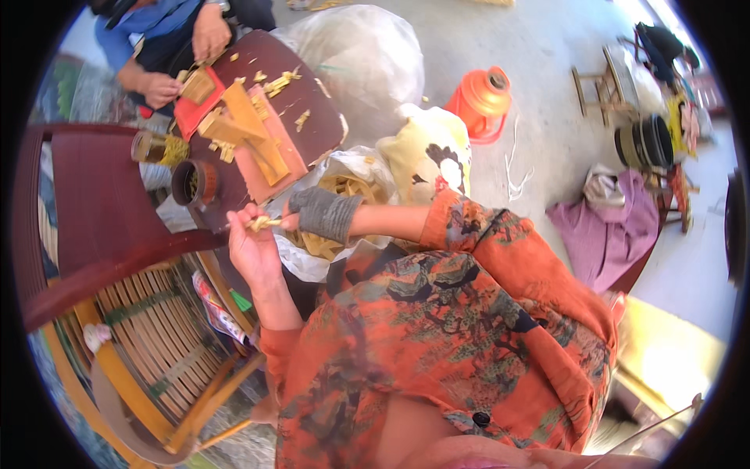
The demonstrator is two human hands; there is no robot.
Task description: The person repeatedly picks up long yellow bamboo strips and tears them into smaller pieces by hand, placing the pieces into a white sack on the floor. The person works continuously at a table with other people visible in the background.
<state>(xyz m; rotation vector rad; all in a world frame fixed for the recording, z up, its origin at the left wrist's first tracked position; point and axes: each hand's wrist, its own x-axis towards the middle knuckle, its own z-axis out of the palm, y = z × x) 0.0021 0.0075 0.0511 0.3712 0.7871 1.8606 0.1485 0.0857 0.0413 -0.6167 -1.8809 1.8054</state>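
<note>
Both of my hands meet above the near edge of a dark red table [316, 117]. My left hand [254, 246] is bare and closed, its fingertips pinching a small folded yellow strip [262, 223]. From the other side my right hand [312, 216], in a grey fingerless glove, grips the strip's thin end. Just beneath the gloved hand, an open white plastic bag [293, 262] holds many flat yellow strips [320, 246]. Their material I cannot make out. The glove hides part of the bag's contents.
Across the table, a person's hands [162, 90] hold a wooden block [198, 86] by a red tray [191, 116]. Wooden pieces [258, 137], a brown tin [187, 184] and a jar [148, 146] stand there. An orange thermos [476, 102] and slatted chair [160, 328] flank me.
</note>
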